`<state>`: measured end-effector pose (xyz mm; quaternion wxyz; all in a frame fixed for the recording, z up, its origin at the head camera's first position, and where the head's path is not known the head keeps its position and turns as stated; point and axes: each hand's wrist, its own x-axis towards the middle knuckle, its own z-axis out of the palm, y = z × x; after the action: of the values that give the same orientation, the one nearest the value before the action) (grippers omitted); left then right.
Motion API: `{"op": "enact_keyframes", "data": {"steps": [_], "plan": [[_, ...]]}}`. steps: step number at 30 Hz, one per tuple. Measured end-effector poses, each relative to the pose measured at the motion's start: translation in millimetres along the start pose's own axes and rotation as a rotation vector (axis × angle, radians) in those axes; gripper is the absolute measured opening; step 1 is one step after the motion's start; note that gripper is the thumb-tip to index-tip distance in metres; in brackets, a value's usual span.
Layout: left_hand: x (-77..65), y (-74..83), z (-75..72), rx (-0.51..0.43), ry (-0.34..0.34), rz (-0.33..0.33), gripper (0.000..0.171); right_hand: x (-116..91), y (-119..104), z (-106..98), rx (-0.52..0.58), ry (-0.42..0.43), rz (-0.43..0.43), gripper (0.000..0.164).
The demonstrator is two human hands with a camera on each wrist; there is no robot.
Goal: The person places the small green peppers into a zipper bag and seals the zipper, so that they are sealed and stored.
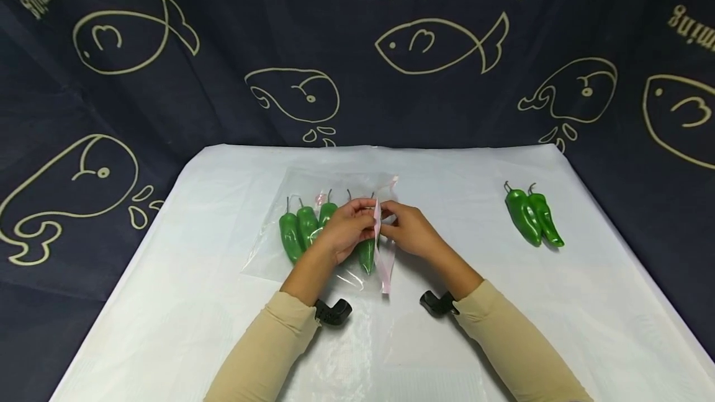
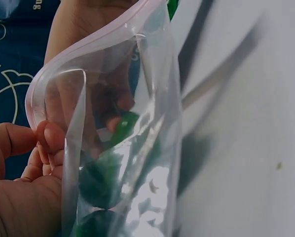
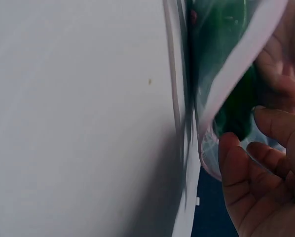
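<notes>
A clear zip bag (image 1: 268,259) with a pink-edged mouth lies on the table, several green peppers (image 1: 290,237) inside it. My left hand (image 1: 347,228) pinches the rim of the mouth between thumb and fingers, lifting that side, as the left wrist view shows. At the opening, my right hand (image 1: 410,228) has its thumb and fingertips around the end of a green pepper (image 3: 239,106), which lies within the mouth. The bag's film and the left hand partly hide the peppers. Two more green peppers (image 1: 530,216) lie side by side on the right of the table.
A white cloth (image 1: 475,358) covers the table. Behind it hangs a dark blue curtain (image 1: 346,30) with fish and whale drawings. Black wrist devices (image 1: 334,312) are worn on both forearms, below beige sleeves.
</notes>
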<state>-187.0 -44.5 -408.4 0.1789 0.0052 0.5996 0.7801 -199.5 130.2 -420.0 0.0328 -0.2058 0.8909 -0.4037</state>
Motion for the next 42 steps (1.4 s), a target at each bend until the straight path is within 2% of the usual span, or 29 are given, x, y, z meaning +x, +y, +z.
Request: {"op": "enact_keyframes", "data": {"steps": [7, 15, 23, 31, 37, 42], "plan": [[0.6, -7.4, -2.6, 0.018, 0.006, -0.017, 0.044, -9.1, 2.5, -15.1, -0.005, 0.011, 0.054, 0.038], [4.1, -11.5, -3.8, 0.005, 0.013, -0.016, 0.045, -22.6, 12.0, -48.9, -0.038, 0.063, 0.108, 0.038], [3.9, -11.3, -3.6, 0.017, 0.017, -0.019, 0.042, -38.3, 41.1, -89.6, -0.126, 0.12, 0.132, 0.037], [3.7, -13.4, -2.0, 0.004, 0.023, -0.025, 0.041, -53.2, 73.8, -128.2, -0.229, 0.141, 0.16, 0.042], [5.5, -15.8, 1.8, -0.021, 0.051, -0.017, 0.044, -58.4, 86.2, -152.1, -0.296, 0.13, 0.228, 0.046], [7.5, -17.5, 6.9, -0.064, 0.091, 0.015, 0.045, -59.8, 93.4, -166.6, -0.329, 0.119, 0.27, 0.049]]}}
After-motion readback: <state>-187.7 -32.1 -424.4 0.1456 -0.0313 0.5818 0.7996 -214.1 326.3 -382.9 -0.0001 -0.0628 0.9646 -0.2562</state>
